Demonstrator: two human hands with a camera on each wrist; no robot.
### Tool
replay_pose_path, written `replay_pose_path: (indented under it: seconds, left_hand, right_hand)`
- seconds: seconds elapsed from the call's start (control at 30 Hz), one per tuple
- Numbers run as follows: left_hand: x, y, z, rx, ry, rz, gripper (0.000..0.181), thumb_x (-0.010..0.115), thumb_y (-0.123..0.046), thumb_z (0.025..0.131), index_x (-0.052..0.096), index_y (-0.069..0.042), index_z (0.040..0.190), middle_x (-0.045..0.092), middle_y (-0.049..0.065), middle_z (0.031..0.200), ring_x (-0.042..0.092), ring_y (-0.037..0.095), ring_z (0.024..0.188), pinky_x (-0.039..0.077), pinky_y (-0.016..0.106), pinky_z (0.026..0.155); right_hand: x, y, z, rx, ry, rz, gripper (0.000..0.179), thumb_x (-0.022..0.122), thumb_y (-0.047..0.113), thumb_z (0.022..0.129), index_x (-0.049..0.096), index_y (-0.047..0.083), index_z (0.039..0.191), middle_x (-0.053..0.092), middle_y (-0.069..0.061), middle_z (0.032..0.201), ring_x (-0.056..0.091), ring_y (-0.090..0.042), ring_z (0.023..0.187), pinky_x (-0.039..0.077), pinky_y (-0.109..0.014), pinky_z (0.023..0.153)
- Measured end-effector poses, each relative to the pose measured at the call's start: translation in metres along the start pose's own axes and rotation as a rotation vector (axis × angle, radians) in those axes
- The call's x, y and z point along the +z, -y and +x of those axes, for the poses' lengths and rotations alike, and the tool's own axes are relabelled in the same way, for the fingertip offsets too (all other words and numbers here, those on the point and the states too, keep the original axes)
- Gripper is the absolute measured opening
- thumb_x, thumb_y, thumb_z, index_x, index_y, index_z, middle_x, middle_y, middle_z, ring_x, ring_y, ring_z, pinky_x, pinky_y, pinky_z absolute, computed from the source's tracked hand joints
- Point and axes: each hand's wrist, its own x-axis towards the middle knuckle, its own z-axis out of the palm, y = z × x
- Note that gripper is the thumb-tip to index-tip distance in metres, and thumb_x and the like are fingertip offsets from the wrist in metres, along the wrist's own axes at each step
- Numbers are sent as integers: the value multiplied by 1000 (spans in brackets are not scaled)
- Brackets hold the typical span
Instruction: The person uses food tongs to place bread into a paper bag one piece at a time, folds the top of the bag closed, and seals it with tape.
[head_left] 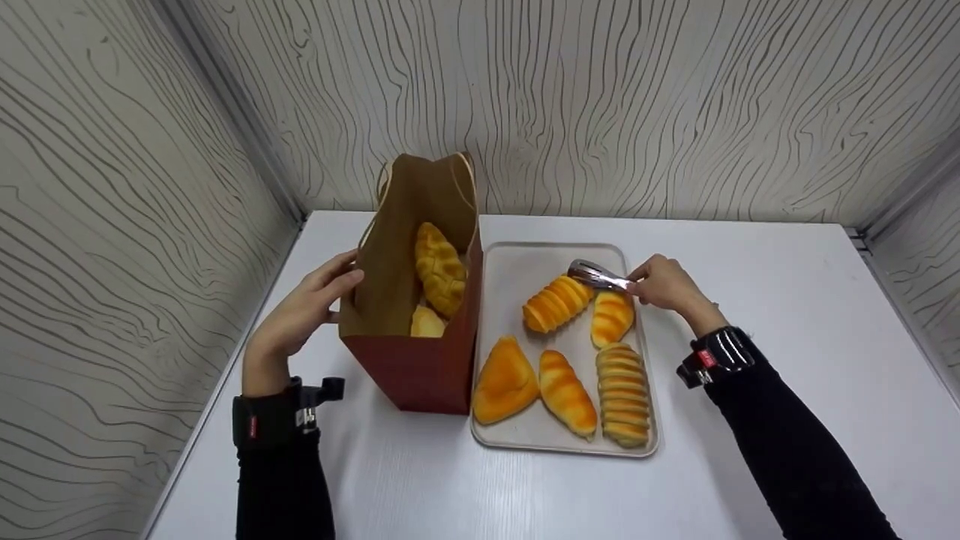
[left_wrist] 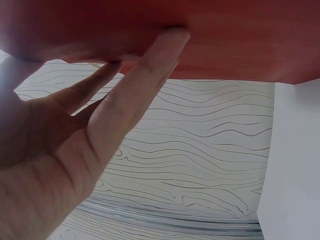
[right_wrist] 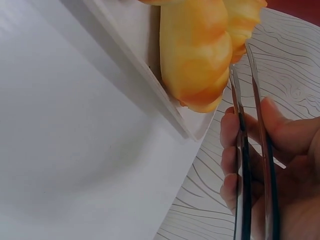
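A tall red paper bag (head_left: 409, 375) stands with its mouth open, a braided bread (head_left: 439, 270) and a paler piece (head_left: 427, 322) visible inside. My left hand (head_left: 304, 304) rests its fingertips on the bag's left side; the left wrist view shows extended fingers against the red paper (left_wrist: 240, 45). With my right hand (head_left: 666, 285) I hold metal tongs (head_left: 600, 276) over the tray's far right part. Their tips overlap the upper end of a ridged roll (head_left: 557, 304), beside a small bun (head_left: 611, 319). In the right wrist view, the tongs' arms (right_wrist: 242, 150) lie between thumb and fingers, slightly apart.
The beige tray (head_left: 555, 255) lies right of the bag, close along its side. Nearer me it carries a triangular bread (head_left: 505, 382), a long twisted roll (head_left: 568, 394) and a ridged loaf (head_left: 624, 394). Patterned panels (head_left: 570, 105) enclose the white table (head_left: 757, 300) at the back and sides.
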Motion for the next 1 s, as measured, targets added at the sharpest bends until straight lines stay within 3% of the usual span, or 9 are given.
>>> replay_pose_path:
  seconds: [0.3,0.7,1.0]
  left_hand:
    - [0,0,0,3,3,-9,66,48,-39,111,24,-10,166,33,17,164,37,39,147,39,67,109]
    - [0,-2,1,-10,-4,-3,68,49,-41,111,23,-10,166,30,17,166,34,37,148,40,66,109]
    - [0,-1,1,-2,-10,10,67,49,-41,111,26,-11,166,33,18,164,35,38,147,42,66,108]
  right_hand:
    - [-7,-4,-1,-12,-42,41,32,66,11,97,72,-12,119,68,-4,67,50,-14,62,37,-29,58]
    - [-17,-10,-6,18,-37,174,34,60,9,102,67,-14,125,67,-6,69,43,-10,55,33,-24,47]
    - [-20,-9,-6,27,-38,197,35,61,11,103,66,-14,127,68,-4,69,44,-9,54,34,-24,46]
